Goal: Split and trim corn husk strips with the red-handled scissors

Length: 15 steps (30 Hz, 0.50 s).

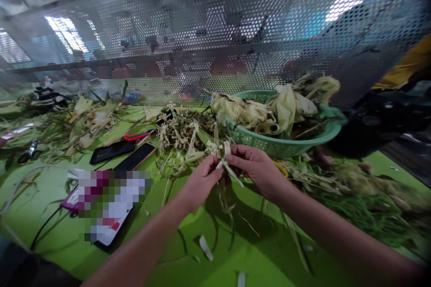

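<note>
My left hand (pixel 202 179) and my right hand (pixel 257 166) meet above the green table (pixel 188 242), both pinched on a small bundle of pale plant strips (pixel 225 161). Thin strands hang down from the bundle between the hands. Behind the hands lies a loose heap of dry husk and leaf strips (pixel 183 136). A green plastic basket (pixel 279 143) heaped with pale husks stands just beyond my right hand.
Two phones (pixel 133 158) and a red-handled cutter (pixel 139 135) lie left of the heap. Scissors (pixel 28 152) rest far left among leaves. Green stems (pixel 363 206) pile up at right. A perforated metal screen (pixel 215 31) closes the table's far side. Husk scraps (pixel 206 248) dot the near table.
</note>
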{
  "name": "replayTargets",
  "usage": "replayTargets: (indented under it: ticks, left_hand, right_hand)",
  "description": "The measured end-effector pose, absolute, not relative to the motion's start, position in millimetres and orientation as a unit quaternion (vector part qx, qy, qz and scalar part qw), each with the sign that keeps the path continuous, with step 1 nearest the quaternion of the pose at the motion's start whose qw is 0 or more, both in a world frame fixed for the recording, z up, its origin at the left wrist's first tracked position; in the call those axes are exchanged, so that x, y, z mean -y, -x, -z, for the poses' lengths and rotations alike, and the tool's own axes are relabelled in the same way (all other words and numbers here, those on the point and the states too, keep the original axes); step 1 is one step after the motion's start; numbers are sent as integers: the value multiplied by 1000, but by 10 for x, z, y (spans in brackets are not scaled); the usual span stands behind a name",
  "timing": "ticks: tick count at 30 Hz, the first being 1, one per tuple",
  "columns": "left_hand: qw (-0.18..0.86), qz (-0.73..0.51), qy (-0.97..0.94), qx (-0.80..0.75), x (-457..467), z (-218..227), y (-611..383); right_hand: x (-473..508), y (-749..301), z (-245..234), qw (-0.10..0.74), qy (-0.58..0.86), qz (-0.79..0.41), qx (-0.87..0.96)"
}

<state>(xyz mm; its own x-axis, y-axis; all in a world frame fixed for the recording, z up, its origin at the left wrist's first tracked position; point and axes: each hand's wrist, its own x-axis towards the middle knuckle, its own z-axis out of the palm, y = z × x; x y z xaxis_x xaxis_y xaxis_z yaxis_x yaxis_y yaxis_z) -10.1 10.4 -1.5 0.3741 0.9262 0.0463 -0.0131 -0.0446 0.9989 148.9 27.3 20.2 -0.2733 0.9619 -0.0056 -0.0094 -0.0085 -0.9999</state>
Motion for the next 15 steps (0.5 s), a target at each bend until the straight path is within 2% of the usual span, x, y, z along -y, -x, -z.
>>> replayTargets:
  ticks: [5,9,11,15]
  left_hand:
    - [572,-436,-572,-395,-123,5,106]
    - [513,-439,-595,-436,-147,40,116]
    - [488,-431,-617,-441,-148,58,115]
    - [479,-415,-637,-439,-134,62,104]
  right_hand:
    - [-307,-1539,-221,423,438,-479,633]
    - [-298,-1587,-261,448,460,-267,718]
    - [-277,-1593,-289,413,428,-192,780]
    - [-243,-1583,-326,338,400,-126,843]
